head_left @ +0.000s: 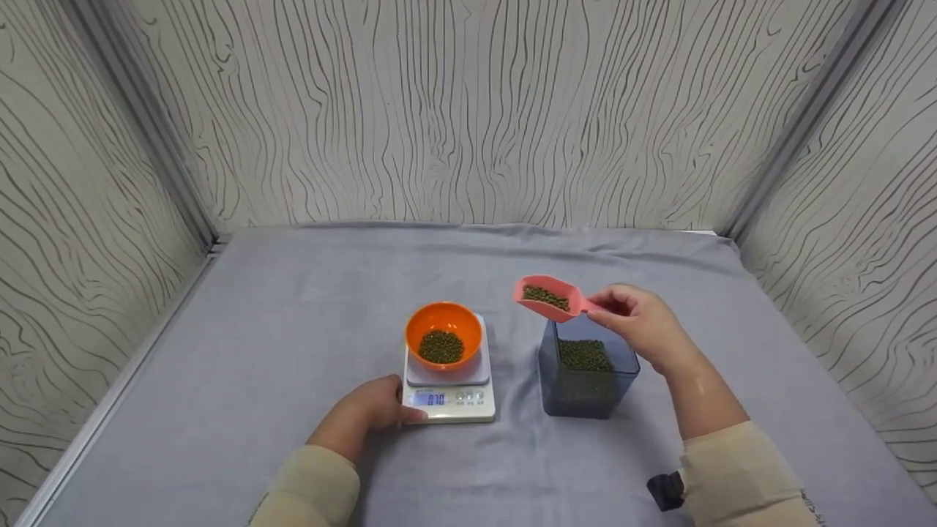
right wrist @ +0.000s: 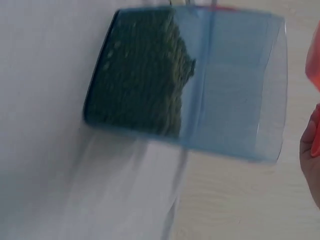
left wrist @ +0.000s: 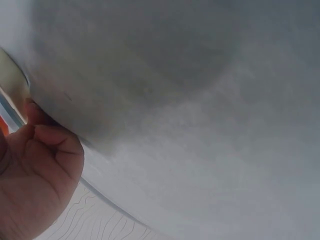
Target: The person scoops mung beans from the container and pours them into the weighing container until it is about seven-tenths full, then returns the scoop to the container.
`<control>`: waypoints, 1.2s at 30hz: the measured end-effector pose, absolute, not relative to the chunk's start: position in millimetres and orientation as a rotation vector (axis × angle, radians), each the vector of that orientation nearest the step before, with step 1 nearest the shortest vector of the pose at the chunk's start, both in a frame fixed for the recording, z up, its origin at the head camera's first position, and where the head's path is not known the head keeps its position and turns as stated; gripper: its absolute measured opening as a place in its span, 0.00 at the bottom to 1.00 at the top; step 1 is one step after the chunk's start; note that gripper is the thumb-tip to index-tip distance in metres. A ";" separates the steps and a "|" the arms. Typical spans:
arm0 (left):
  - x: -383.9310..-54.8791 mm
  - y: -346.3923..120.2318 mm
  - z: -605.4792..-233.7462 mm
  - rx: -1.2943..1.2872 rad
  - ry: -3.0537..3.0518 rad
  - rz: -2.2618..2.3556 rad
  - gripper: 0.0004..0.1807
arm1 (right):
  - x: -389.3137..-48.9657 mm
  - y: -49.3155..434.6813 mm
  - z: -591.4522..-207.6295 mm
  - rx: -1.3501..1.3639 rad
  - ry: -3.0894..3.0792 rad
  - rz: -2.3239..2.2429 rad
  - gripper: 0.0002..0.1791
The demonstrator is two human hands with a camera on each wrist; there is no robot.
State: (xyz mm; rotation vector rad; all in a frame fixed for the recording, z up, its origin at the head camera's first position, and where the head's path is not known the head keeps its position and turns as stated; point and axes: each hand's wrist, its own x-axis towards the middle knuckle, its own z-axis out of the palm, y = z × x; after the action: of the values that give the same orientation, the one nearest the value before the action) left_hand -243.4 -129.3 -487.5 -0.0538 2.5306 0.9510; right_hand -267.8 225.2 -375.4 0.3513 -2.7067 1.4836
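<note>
My right hand (head_left: pixel 644 322) pinches the handle of a pink scoop (head_left: pixel 560 314) between thumb and fingers. Green-brown pellets lie in the scoop, which is raised over the back left rim of a clear bluish container (head_left: pixel 578 399). More pellets (right wrist: pixel 140 70) fill the lower part of that container. My left hand (head_left: pixel 377 404) grips the front left corner of a white kitchen scale (head_left: pixel 457 414), thumb at its front edge. On the scale's platform stands an orange bowl (head_left: pixel 443 316) with pellets in its bottom. In the left wrist view the fingers (left wrist: pixel 62 145) are curled.
A grey cloth (head_left: pixel 293 307) covers the table. Wood-grain patterned panels (head_left: pixel 454 110) rise behind it and on both sides. A small black object (head_left: pixel 665 490) is beside the right sleeve. The scale's display (head_left: pixel 430 400) is lit.
</note>
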 end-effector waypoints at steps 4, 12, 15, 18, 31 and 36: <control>-242.3 -129.6 -486.8 -0.047 2.528 0.955 0.28 | -266.6 202.7 -374.5 0.319 -2.776 1.382 0.13; -242.5 -129.5 -487.7 -0.054 2.519 0.964 0.27 | -265.7 164.0 -378.5 0.385 -2.817 1.084 0.04; -242.8 -128.9 -488.3 -0.049 2.514 0.974 0.26 | -265.3 153.5 -378.6 0.422 -2.800 1.026 0.03; -243.1 -128.7 -487.2 -0.050 2.512 0.970 0.26 | -265.3 143.8 -378.8 0.470 -2.765 0.967 0.03; -244.1 -129.1 -487.3 -0.061 2.499 0.965 0.28 | -261.4 115.9 -382.1 0.740 -2.532 0.577 0.06; -245.2 -129.2 -489.2 -0.079 2.488 0.978 0.30 | -259.1 112.8 -382.4 0.828 -2.438 0.387 0.04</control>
State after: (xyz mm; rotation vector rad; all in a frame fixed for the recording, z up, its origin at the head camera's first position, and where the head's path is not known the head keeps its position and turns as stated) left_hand -245.2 -129.2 -489.2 -0.0787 2.4878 0.9779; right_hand -259.1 112.8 -382.4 0.8278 -2.4375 0.3874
